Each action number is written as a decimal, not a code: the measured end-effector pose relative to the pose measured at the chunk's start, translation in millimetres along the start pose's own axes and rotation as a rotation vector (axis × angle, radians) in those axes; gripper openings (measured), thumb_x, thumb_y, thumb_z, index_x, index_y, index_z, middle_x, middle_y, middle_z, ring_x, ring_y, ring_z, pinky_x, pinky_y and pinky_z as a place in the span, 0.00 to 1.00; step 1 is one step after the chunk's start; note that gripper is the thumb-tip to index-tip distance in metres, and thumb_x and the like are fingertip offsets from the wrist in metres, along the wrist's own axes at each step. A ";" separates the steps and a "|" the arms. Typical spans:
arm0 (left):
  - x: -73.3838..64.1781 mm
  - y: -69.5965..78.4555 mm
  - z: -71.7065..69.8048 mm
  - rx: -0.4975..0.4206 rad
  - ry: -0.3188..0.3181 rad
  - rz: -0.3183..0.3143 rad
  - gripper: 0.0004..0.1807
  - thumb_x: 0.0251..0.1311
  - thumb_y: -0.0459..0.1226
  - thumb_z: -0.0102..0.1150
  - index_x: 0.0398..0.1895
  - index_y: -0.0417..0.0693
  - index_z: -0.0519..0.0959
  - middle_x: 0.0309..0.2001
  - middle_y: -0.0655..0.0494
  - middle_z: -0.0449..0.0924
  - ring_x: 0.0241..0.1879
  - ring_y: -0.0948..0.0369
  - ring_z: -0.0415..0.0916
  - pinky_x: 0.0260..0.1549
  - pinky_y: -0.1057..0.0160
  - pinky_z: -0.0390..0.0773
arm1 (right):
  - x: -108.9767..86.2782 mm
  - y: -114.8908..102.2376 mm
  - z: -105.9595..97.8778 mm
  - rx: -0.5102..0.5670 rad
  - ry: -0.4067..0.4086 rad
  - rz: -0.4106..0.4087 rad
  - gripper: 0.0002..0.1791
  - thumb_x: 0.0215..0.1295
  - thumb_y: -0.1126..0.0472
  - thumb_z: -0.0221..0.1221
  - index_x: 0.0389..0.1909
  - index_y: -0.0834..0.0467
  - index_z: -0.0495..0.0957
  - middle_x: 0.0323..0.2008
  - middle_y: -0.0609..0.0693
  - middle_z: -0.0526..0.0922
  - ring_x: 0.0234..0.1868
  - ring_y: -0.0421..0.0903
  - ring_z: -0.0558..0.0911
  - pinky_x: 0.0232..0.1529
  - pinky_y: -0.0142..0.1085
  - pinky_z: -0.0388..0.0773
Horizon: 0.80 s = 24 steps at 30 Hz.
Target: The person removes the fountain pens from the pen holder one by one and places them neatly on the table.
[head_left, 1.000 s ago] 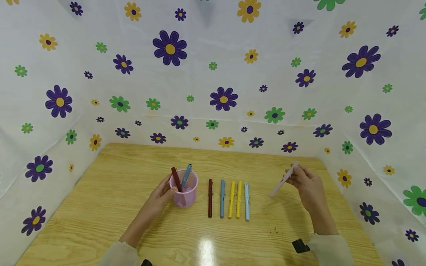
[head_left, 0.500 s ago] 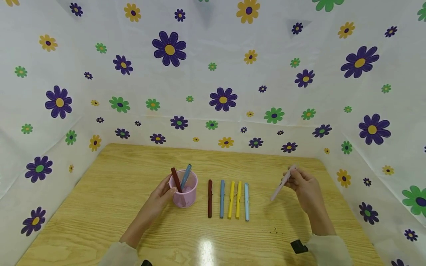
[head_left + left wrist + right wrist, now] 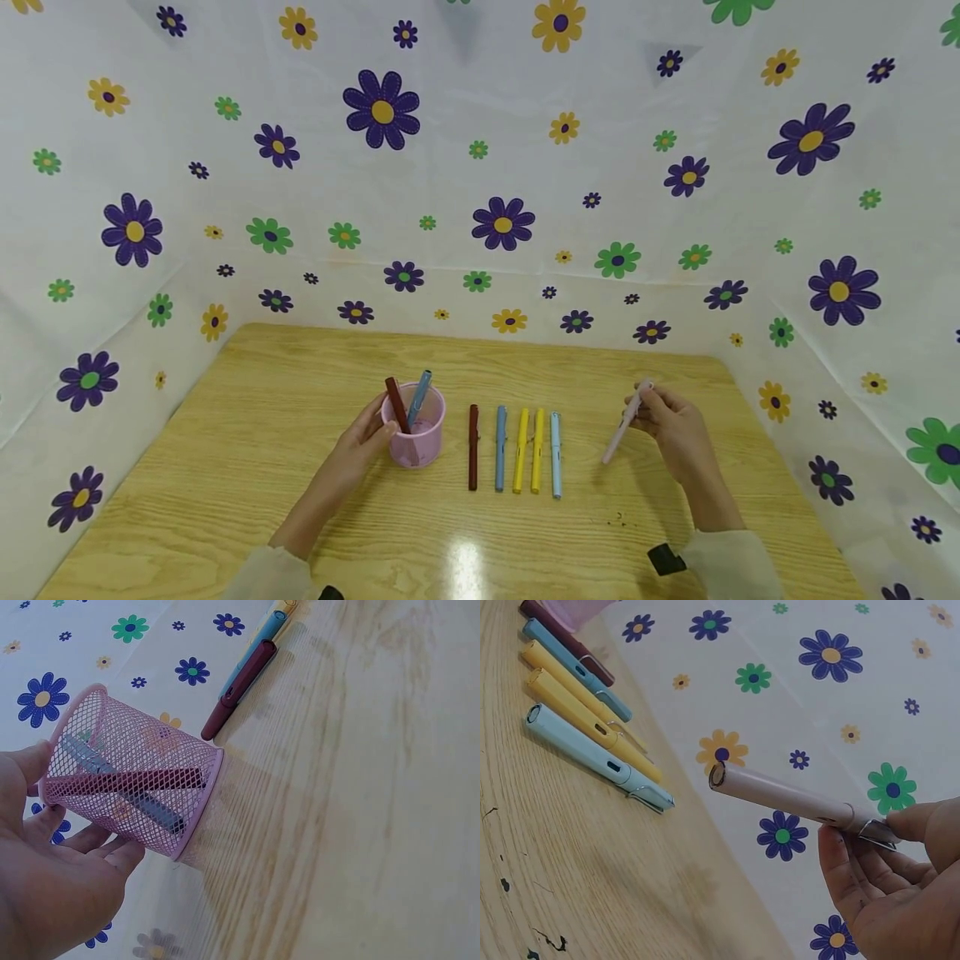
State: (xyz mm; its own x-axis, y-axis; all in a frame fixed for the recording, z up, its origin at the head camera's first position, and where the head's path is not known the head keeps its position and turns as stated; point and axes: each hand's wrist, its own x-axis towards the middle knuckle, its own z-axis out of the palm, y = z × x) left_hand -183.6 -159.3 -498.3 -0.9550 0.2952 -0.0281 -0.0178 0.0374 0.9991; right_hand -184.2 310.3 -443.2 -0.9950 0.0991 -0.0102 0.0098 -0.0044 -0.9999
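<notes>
My left hand (image 3: 362, 446) grips the side of a pink mesh pen cup (image 3: 417, 451), thumb near the rim and fingers round the far side. Inside lean a dark red pen (image 3: 397, 402) and a blue pen (image 3: 420, 395), crossing each other in the left wrist view. Over the right part of the table, my right hand (image 3: 675, 429) pinches a pale pink pen (image 3: 780, 794) by its clip end, the other end slanting down to the left. Between the hands lie a dark red pen (image 3: 473, 450), a blue pen (image 3: 500, 454), two yellow pens (image 3: 521, 454) and a light blue pen (image 3: 556, 458), side by side.
The wooden table (image 3: 300, 358) is enclosed at the back and sides by a white flower-print cloth (image 3: 450, 167). Small dark specks (image 3: 619, 520) mark the tabletop near the right forearm. A bright reflection shows at the front middle.
My right hand has moved left and slightly down with the pale pink pen, which now points more steeply downward. The left hand, cup and row of pens have stayed put.
</notes>
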 end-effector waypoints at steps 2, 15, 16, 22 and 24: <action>0.1 -0.5 -0.2 -0.006 -0.002 0.001 0.37 0.80 0.46 0.49 0.85 0.54 0.47 0.81 0.41 0.49 0.80 0.45 0.45 0.75 0.40 0.50 | 0.2 1.1 1.1 -0.014 0.003 0.017 0.22 0.82 0.54 0.52 0.61 0.69 0.73 0.43 0.48 0.85 0.42 0.41 0.85 0.48 0.33 0.85; 0.7 -0.7 -0.4 0.001 0.003 0.003 0.38 0.80 0.46 0.50 0.85 0.54 0.46 0.81 0.41 0.48 0.80 0.45 0.45 0.75 0.41 0.51 | 0.6 7.8 6.9 -0.129 -0.072 0.077 0.31 0.83 0.55 0.50 0.72 0.76 0.61 0.52 0.58 0.81 0.44 0.40 0.83 0.50 0.33 0.84; 0.8 -0.6 -0.5 -0.001 0.001 0.002 0.38 0.80 0.46 0.50 0.85 0.54 0.46 0.81 0.41 0.48 0.80 0.45 0.45 0.75 0.41 0.51 | 0.7 8.7 7.4 -0.137 -0.079 0.079 0.31 0.83 0.55 0.50 0.73 0.75 0.61 0.53 0.60 0.80 0.44 0.40 0.83 0.50 0.33 0.84; 1.1 -0.9 -0.6 -0.001 -0.002 -0.001 0.38 0.80 0.47 0.50 0.85 0.53 0.46 0.81 0.41 0.48 0.80 0.45 0.44 0.75 0.41 0.51 | 1.6 13.4 10.9 -0.153 -0.085 0.104 0.30 0.83 0.56 0.51 0.72 0.75 0.62 0.53 0.62 0.78 0.44 0.40 0.81 0.50 0.34 0.84; 1.0 -0.7 -0.5 0.001 -0.002 0.002 0.38 0.80 0.46 0.49 0.85 0.52 0.46 0.81 0.40 0.48 0.80 0.45 0.44 0.75 0.41 0.50 | 2.1 15.2 12.2 -0.161 -0.076 0.115 0.30 0.83 0.56 0.52 0.72 0.75 0.63 0.50 0.58 0.78 0.43 0.41 0.80 0.49 0.34 0.84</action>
State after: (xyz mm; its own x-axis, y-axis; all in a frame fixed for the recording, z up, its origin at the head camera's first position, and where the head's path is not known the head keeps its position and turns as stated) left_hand -184.7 -159.6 -499.0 -0.9543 0.2975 -0.0264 -0.0158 0.0378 0.9992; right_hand -187.4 298.3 -458.4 -0.9910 0.0318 -0.1303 0.1336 0.1482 -0.9799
